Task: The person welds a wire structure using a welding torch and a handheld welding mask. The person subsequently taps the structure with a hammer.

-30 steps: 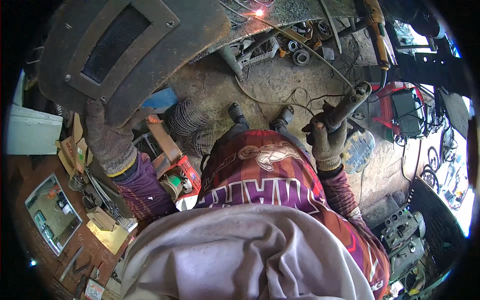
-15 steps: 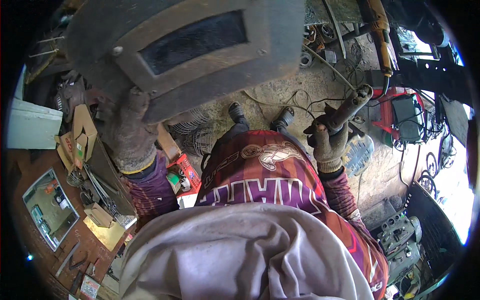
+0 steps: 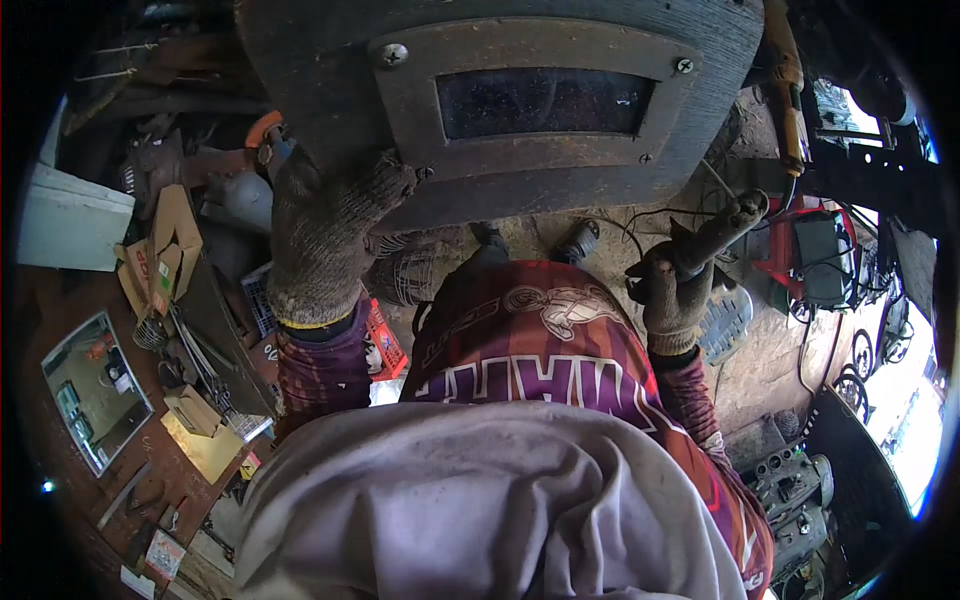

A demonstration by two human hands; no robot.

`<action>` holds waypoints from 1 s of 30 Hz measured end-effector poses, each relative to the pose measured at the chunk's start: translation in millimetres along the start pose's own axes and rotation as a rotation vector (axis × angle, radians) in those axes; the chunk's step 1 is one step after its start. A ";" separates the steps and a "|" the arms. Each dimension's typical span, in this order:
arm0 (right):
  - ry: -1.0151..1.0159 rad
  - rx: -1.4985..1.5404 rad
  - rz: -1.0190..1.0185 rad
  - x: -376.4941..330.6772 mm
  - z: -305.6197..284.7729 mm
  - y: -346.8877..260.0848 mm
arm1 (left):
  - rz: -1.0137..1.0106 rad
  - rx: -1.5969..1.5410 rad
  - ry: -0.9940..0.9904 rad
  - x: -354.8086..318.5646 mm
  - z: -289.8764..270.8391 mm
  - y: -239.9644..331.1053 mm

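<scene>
Before the floor, welding mask [image 3: 520, 100].

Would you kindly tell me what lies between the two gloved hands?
In the head view, between the left hand and the right hand lie two dark shoes on the dirt floor.

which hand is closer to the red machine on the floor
Right. The right hand, gripping the electrode holder, is just left of the red machine. The left hand holds the welding shield far across on the other side.
</scene>
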State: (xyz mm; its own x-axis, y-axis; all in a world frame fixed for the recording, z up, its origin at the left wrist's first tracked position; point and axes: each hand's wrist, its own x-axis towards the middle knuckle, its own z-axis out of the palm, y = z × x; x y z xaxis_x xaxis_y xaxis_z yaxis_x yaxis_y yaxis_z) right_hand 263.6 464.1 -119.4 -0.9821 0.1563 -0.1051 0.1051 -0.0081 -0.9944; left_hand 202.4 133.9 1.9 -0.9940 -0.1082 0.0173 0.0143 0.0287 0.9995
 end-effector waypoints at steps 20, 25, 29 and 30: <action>0.075 0.312 0.085 0.7 -0.9 19.3 | -0.176 -0.107 0.035 -1.9 -3.5 2.8; -0.043 0.264 0.001 1.8 -3.6 12.0 | -0.226 -0.291 0.010 -0.9 -2.0 7.3; -0.043 0.133 -0.038 0.9 -1.9 8.8 | 0.268 0.205 -0.050 -1.1 -5.9 6.2; -0.051 0.098 -0.051 2.8 -1.6 8.8 | 0.611 0.792 -0.118 1.2 -15.9 6.4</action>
State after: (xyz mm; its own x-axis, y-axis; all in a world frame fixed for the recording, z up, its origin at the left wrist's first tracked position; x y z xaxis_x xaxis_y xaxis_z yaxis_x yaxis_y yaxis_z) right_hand 262.1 466.1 -128.5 -0.9928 0.1081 -0.0524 0.0417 -0.0989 -0.9942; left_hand 203.0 118.2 8.7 -0.8454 0.2440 0.4751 0.4917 0.7030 0.5139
